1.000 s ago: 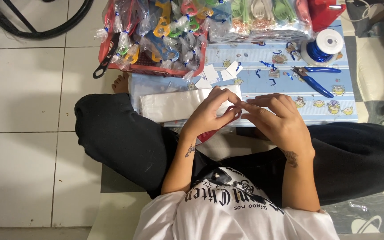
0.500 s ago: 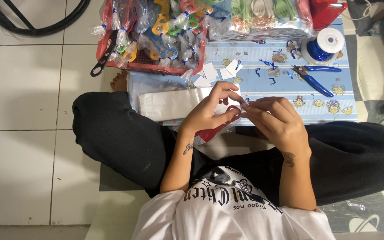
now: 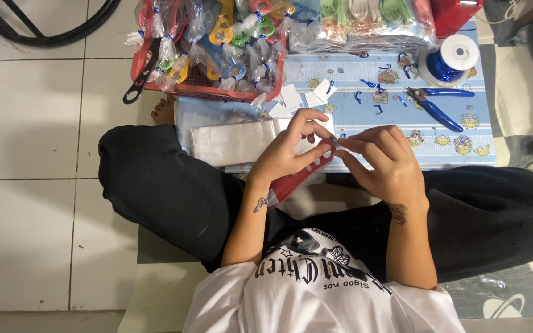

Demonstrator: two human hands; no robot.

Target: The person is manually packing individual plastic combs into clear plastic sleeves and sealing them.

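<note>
My left hand (image 3: pixel 291 148) grips a red plastic tool in a clear bag (image 3: pixel 298 177), which slants down towards my lap. My right hand (image 3: pixel 382 161) meets it at the bag's top end, with thumb and fingers pinched on the bag's neck (image 3: pixel 334 143). Whether a small blue tie is between those fingertips I cannot tell. Both hands hover over my crossed legs in black trousers (image 3: pixel 168 191), at the near edge of a blue patterned mat (image 3: pixel 402 123).
A red basket (image 3: pixel 202 89) of bagged colourful tools stands at the back, with more bags (image 3: pixel 365 24) beside it. A stack of clear bags (image 3: pixel 229 142), white card tags (image 3: pixel 291 95), short blue ties (image 3: pixel 365 83), a spool of blue wire (image 3: pixel 448 58) and blue pliers (image 3: pixel 436 105) lie on the mat.
Both hands stay joined at the bag's top; only the fingers have shifted slightly. The view has drifted a little.
</note>
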